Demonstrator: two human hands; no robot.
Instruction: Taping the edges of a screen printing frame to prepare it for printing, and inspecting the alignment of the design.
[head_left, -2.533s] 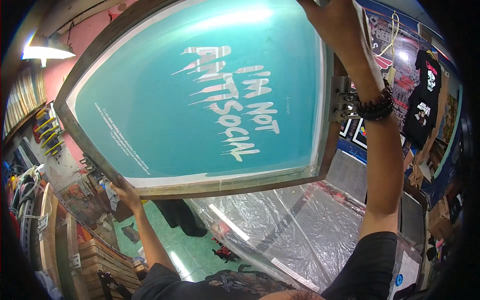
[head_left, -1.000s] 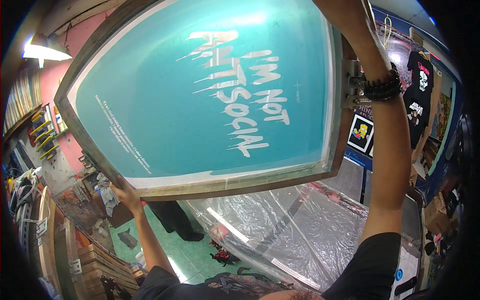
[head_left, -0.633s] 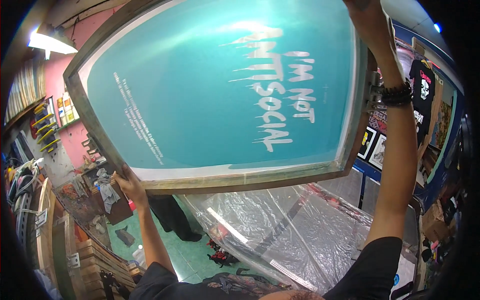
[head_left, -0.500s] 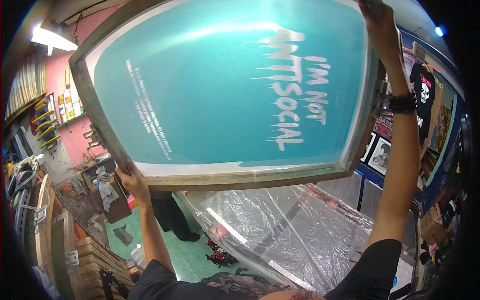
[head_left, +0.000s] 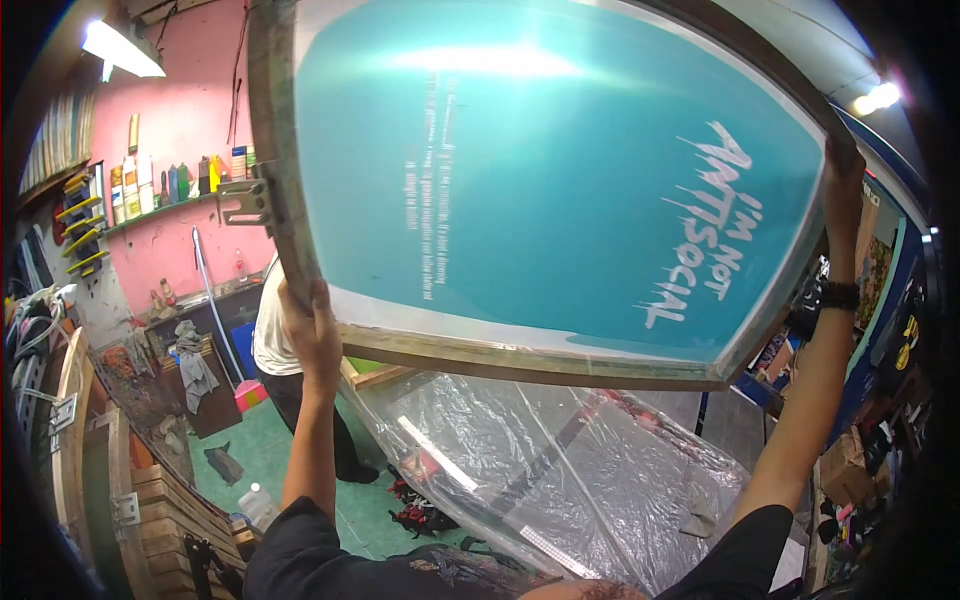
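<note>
A large screen-printing frame (head_left: 560,220), with teal-coated mesh and pale stencilled lettering, is held up before me at head height, tilted. My left hand (head_left: 312,330) grips the lower left corner of its wooden border, the thumb in front and the other fingers mostly behind. My right hand (head_left: 843,175), below a dark beaded bracelet (head_left: 836,295) on the wrist, clasps the right edge. A metal hinge clamp (head_left: 245,203) sticks out from the frame's left side. Light glares off the upper mesh.
Below the frame lies a table covered in clear plastic sheeting (head_left: 560,450). Another person (head_left: 272,335) stands behind the frame at left. Stacked wooden frames (head_left: 165,540) fill the lower left. A shelf of bottles (head_left: 170,205) lines the pink wall; a cardboard box (head_left: 848,468) sits at right.
The screen frame has shifted right and turned, its left side now more upright. Both hands moved with it, still gripping. More of the person behind it shows at left.
</note>
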